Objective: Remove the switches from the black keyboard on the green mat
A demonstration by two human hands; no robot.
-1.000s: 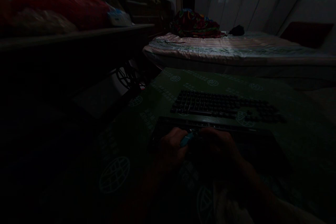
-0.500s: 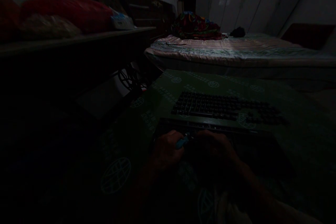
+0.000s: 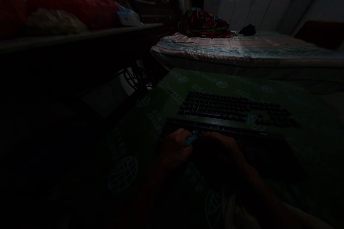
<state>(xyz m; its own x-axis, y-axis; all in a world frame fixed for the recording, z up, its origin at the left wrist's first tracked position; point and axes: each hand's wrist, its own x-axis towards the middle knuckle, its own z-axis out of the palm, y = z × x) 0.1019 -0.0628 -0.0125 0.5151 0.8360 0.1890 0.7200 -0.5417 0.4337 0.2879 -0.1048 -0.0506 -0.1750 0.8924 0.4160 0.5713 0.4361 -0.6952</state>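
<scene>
My left hand (image 3: 176, 146) is closed around a small blue object (image 3: 190, 139), whose tip points toward my other hand; its kind is too dark to make out. Close on the right, my right hand (image 3: 221, 146) has its fingers curled together, and what they hold, if anything, is lost in shadow. Both hands are over the left part of a black keyboard base (image 3: 271, 154). Beyond it, black keycaps (image 3: 215, 103) are laid out in rows in a keyboard's layout on a green board (image 3: 161, 102) with pale globe prints.
A dark shelf (image 3: 129, 32) on the left carries a red plastic bag (image 3: 75, 5) and a blue-and-white packet (image 3: 129, 17). Behind the board stands a bed (image 3: 255, 48) with a folded patterned blanket (image 3: 201, 23). The room is very dim.
The whole view has shifted slightly, so things appear a little to the right and higher. My hands and the blue object keep nearly the same place over the keyboard base.
</scene>
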